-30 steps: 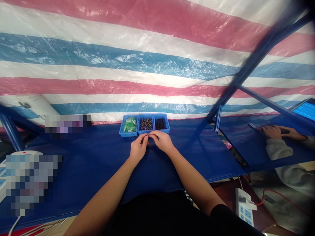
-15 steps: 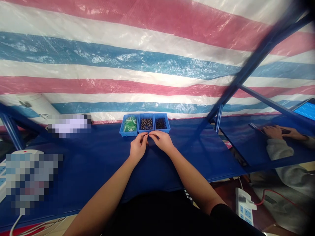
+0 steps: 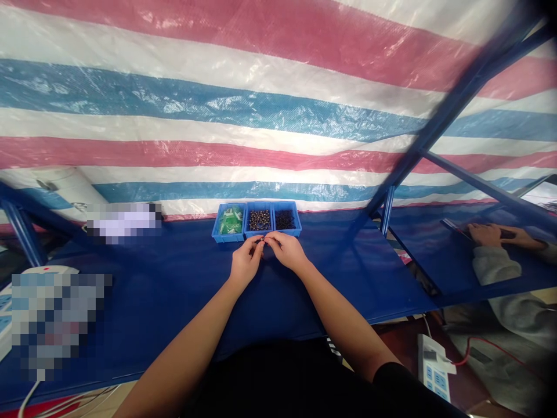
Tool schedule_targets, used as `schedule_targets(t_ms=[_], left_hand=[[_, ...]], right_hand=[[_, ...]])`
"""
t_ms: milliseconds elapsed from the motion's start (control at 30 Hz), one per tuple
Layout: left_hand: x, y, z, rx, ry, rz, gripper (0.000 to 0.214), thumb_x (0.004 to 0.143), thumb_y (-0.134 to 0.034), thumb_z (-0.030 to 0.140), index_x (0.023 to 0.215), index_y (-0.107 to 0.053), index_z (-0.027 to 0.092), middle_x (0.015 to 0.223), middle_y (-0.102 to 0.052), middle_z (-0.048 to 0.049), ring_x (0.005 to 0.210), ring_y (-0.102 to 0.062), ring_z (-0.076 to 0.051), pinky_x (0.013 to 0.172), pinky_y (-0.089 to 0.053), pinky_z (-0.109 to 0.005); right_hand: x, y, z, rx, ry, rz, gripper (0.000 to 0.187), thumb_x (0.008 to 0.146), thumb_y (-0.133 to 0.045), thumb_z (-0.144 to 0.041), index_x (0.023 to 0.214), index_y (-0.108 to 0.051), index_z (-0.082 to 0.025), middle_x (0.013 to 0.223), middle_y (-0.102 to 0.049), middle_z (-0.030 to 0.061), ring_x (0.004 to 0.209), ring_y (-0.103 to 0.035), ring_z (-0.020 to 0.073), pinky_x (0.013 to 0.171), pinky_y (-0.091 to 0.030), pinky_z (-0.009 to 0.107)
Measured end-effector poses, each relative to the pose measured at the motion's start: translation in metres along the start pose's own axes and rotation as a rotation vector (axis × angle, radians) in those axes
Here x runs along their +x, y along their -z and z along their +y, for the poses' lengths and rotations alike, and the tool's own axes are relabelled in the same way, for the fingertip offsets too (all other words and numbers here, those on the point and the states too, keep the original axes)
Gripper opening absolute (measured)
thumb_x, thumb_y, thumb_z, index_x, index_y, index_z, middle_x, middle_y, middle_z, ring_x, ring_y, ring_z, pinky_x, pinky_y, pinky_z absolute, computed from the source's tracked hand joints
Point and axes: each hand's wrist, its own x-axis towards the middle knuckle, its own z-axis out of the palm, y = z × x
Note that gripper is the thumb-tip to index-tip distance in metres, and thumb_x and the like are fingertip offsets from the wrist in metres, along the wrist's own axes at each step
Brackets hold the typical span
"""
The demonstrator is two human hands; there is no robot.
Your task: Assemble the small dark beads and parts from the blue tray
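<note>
My left hand (image 3: pixel 246 259) and my right hand (image 3: pixel 285 249) meet fingertip to fingertip over the blue table, just in front of three small blue bins. Both are closed in a pinch around one tiny dark part (image 3: pixel 262 239) with a light glint; its kind is too small to make out. Green and whitish pieces fill the left bin (image 3: pixel 228 238). In the middle bin (image 3: pixel 253 233) lie many small brass-and-black parts. The right bin (image 3: pixel 297 231) contains small black parts.
Behind the blue table (image 3: pixel 183 302) hangs a striped plastic sheet (image 3: pixel 278 110). Blue frame posts (image 3: pixel 384 212) rise at the right. A power strip (image 3: pixel 433 366) hangs low right; another (image 3: pixel 47 270) lies at left. Beyond the frame, a co-worker's hands (image 3: pixel 496 234) rest at a table.
My left fingers and thumb have shifted slightly around the tiny part, still touching my right fingertips. At the far right, the screen's blue display has turned pale.
</note>
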Motion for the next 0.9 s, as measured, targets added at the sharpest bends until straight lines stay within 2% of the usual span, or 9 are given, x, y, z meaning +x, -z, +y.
schedule_targets(t_ms=[367, 467, 600, 900], left_hand=[[0.0004, 0.0007, 0.0006, 0.016, -0.016, 0.005, 0.033, 0.091, -0.05, 0.041, 0.113, -0.061, 0.02, 0.069, -0.067, 0.001, 0.062, -0.064, -0.013, 0.066, -0.05, -0.024], [0.0004, 0.0011, 0.0007, 0.014, -0.008, 0.012, 0.032, 0.091, -0.05, 0.04, 0.113, -0.061, 0.02, 0.07, -0.067, 0.001, 0.063, -0.064, -0.013, 0.066, -0.05, -0.024], [0.0002, 0.0002, 0.0, 0.011, -0.007, 0.016, 0.031, 0.09, -0.05, 0.04, 0.111, -0.062, 0.02, 0.069, -0.067, 0.0011, 0.062, -0.064, -0.013, 0.065, -0.05, -0.024], [0.0001, 0.0006, 0.0006, 0.016, -0.019, 0.007, 0.033, 0.09, -0.05, 0.04, 0.116, -0.059, 0.021, 0.068, -0.066, 0.0017, 0.061, -0.063, -0.013, 0.064, -0.049, -0.024]], right_hand=[[0.0001, 0.0007, 0.0, 0.018, -0.034, -0.005, 0.025, 0.095, -0.046, -0.034, 0.109, -0.065, -0.026, 0.095, -0.072, 0.0006, 0.085, -0.065, 0.015, 0.076, -0.048, 0.024], [-0.0004, -0.001, 0.0015, 0.021, -0.025, 0.026, 0.026, 0.094, -0.048, -0.033, 0.112, -0.065, -0.026, 0.098, -0.072, 0.0011, 0.086, -0.066, 0.0154, 0.079, -0.049, 0.025], [-0.0007, -0.002, 0.0023, 0.015, 0.019, 0.072, 0.025, 0.094, -0.048, -0.032, 0.107, -0.068, -0.025, 0.106, -0.071, 0.0012, 0.097, -0.066, 0.0158, 0.088, -0.048, 0.025], [-0.0002, 0.0014, -0.0002, -0.04, 0.024, 0.027, 0.025, 0.096, -0.044, -0.031, 0.106, -0.066, -0.026, 0.104, -0.071, 0.0004, 0.097, -0.066, 0.0161, 0.087, -0.047, 0.025]])
